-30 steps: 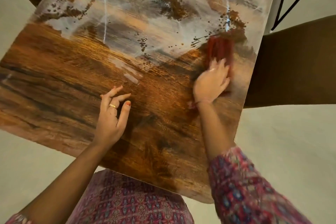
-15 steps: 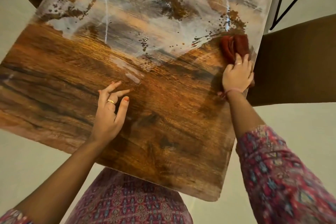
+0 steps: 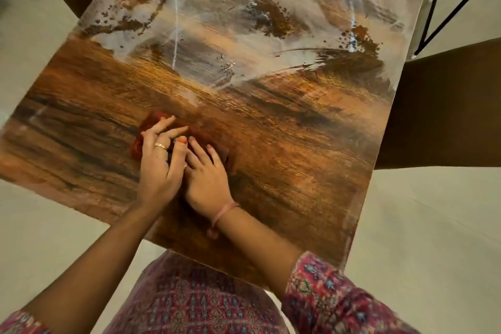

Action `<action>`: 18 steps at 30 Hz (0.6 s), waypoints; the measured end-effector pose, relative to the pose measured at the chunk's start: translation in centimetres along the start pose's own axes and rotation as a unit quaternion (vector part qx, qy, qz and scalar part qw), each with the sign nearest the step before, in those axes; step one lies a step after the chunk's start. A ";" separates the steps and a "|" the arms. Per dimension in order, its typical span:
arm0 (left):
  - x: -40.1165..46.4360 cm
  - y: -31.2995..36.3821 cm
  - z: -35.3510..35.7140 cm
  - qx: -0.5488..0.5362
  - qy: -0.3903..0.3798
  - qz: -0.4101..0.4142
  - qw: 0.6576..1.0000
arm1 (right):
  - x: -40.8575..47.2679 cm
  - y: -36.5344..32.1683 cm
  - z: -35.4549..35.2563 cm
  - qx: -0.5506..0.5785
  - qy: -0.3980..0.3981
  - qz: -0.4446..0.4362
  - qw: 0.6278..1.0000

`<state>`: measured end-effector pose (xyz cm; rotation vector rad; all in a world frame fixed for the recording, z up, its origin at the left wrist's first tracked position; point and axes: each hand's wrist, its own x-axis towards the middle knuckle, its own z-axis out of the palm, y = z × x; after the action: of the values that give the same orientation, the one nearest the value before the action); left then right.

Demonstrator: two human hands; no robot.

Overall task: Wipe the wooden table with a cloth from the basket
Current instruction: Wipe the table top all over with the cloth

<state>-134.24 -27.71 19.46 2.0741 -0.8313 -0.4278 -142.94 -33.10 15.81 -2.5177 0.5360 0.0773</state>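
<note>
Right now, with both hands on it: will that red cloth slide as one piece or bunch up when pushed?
The red cloth already lies crumpled, so it is probably floppy and would bunch rather than slide flat. The left hand and right hand rest on it, likely spreading it. The wooden table looks glossy, so it may glide easily.

Wooden desk (image 3: 284, 165), brown grain, seen from above at a slant. Near half looks dark and clean. Far half carries a pale, streaky film with curved swipe marks and dark brown specks and patches (image 3: 273, 19) breaking through it.

Red cloth (image 3: 151, 127) lies flat on the desk, on the clean part, under both hands. Left grip (image 3: 158, 163) rests on the cloth's left part, fingers straight. Right grip (image 3: 207, 179) just beside it, touching it, fingers pressing the cloth's right part. The film starts beyond the grips; a faint streak reaches nearly to the cloth.
</note>
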 end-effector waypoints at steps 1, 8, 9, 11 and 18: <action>0.2 0.0 -0.2 0.000 -0.002 0.004 1.000 | 0.2 0.6 -0.6 0.008 -0.005 -0.003 1.000; 0.8 -0.9 -1.6 -0.003 -0.029 0.026 0.999 | 5.6 15.9 -10.7 -0.037 0.177 0.299 0.937; 0.7 -1.3 -1.8 0.003 -0.031 0.033 0.999 | 5.5 18.4 -12.2 -0.033 0.199 0.367 0.908; 0.7 -2.3 -2.4 0.002 -0.037 0.039 0.999 | 5.7 20.8 -14.2 -0.001 0.227 0.473 0.851; 3.4 -5.1 -5.6 -0.013 -0.005 0.031 0.999 | 11.2 7.9 -3.7 0.043 0.157 0.367 0.916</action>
<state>-126.58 -24.65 18.60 2.0183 -0.8892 -0.4143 -135.91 -45.12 12.99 -2.1173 1.5544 -0.0728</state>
